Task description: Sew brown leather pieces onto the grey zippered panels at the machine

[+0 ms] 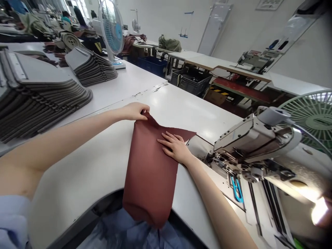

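Observation:
A reddish-brown piece of fabric (153, 169) lies over the white table in front of me, its near end hanging past the table's edge onto my lap. At its far left corner my left hand (138, 112) is closed, pinching the edge between thumb and fingers. My right hand (176, 147) rests flat on the upper right part of the cloth, fingers spread. A pointed corner of the fabric reaches right, towards the sewing machine (246, 138). Small blue-handled thread snips (236, 189) lie below the machine head.
Stacks of grey padded panels (46, 93) stand on the left, with a white and blue fan (112, 34) behind them. A green fan (316, 117) is at the right. Dark crates (192, 81) sit beyond the table (155, 95), near another sewing table.

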`<action>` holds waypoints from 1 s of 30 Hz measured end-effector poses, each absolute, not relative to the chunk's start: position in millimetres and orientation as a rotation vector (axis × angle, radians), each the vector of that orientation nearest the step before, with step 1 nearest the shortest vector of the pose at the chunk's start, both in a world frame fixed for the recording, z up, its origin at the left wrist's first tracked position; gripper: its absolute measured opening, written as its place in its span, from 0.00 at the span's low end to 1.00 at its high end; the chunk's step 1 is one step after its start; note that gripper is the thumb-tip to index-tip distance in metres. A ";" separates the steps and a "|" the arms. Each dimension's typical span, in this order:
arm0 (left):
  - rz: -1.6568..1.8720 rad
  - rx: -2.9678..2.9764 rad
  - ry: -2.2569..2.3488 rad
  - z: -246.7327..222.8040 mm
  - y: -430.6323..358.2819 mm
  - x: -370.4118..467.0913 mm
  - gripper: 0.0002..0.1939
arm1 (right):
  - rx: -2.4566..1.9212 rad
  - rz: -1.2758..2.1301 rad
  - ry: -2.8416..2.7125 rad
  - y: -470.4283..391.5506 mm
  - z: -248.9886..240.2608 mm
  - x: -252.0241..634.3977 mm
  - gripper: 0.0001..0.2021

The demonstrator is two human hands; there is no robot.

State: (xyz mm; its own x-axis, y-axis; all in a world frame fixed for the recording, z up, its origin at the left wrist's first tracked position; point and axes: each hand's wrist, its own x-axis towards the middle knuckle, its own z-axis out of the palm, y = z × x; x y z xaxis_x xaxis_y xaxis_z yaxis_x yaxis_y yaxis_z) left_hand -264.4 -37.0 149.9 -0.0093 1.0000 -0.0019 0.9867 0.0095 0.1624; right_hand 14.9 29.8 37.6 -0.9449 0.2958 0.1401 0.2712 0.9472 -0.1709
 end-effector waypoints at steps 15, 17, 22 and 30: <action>0.578 2.314 1.551 56.6 -232.8 -199.5 0.14 | -0.796 0.150 -2.781 37.6 21.0 10.5 0.20; 0.513 2.273 1.568 39.6 -233.1 -206.6 0.15 | -0.812 0.145 -2.770 37.1 20.4 9.6 0.20; 0.496 2.230 1.857 27.9 -199.5 -220.9 0.07 | -0.838 0.131 -2.793 33.8 21.8 9.5 0.20; 0.870 3.357 1.897 62.2 -189.0 -236.3 0.29 | -0.925 0.112 -2.757 32.2 18.3 10.5 0.20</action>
State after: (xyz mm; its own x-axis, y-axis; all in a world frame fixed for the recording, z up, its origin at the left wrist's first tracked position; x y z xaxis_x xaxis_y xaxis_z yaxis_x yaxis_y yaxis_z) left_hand -236.3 -189.0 62.2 0.5292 0.5286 0.6637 0.8479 -0.2997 -0.4374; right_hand 10.5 32.2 18.3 -0.7738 0.6031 0.1935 0.5855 0.7977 -0.1447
